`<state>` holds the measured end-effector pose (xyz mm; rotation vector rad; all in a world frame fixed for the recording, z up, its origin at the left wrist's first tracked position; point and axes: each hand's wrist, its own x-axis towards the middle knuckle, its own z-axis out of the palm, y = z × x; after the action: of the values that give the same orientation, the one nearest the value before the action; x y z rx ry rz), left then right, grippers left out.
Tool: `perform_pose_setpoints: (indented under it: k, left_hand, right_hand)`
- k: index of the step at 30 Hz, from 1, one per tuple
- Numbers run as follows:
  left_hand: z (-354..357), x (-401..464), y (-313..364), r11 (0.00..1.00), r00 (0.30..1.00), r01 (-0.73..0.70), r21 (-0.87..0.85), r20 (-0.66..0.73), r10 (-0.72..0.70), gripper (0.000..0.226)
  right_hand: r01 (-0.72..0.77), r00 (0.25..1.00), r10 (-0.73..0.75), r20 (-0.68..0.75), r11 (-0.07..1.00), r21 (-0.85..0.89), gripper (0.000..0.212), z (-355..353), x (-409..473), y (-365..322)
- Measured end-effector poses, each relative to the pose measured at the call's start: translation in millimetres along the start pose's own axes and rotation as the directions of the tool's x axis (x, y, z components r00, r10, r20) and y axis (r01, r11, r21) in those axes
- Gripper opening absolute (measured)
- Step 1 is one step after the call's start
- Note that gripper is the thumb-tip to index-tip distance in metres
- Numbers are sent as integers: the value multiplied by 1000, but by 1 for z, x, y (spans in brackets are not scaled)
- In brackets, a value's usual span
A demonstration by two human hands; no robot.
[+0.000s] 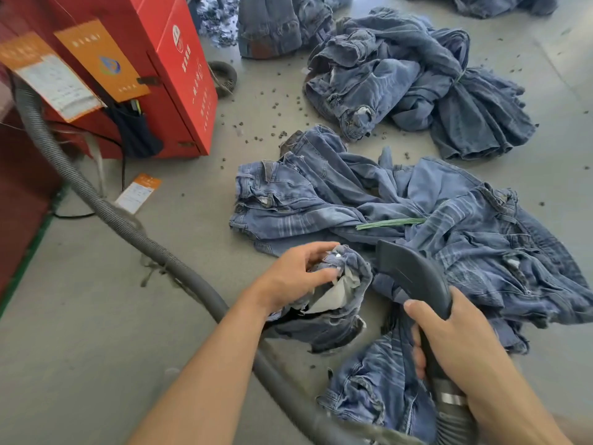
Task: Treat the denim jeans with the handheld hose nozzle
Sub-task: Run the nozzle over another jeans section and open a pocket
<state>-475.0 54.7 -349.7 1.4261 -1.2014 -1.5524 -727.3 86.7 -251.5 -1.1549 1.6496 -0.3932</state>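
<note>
Bare forearms [205, 358], no sleeves or gloves

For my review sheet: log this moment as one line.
left hand: grips jeans waistband | right hand: holds hose nozzle | nozzle tip: at denim

Both bare forearms reach forward from the bottom edge, the left crossing up from lower centre, the right coming in from the lower right corner. The left hand [296, 277] lies palm down, fingers curled and pinching a bunched waistband of the jeans [340, 293] — thumb on the near side. The right hand [455, 342] wraps the nozzle handle [414, 277], thumb laid along its left side.
</note>
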Motion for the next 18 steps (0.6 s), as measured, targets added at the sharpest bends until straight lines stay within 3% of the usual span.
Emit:
perform_pose_setpoints:
  k: [5,11,18]
  left_hand:
    - [6,2,-1,985,996,5,-174,-84,-20,51]
    - [22,4,-3,994,992,5,-109,-122,-18,32]
    - [20,-3,-1,994,987,-3,-112,-159,-15,23]
  right_hand:
    - [103,994,-91,62,968,-228,20,7,-20,-11]
    - [115,993,-112,32,920,-374,23,25,-8,-20]
    - [81,992,-108,-72,949,-305,20,13,1,-17]
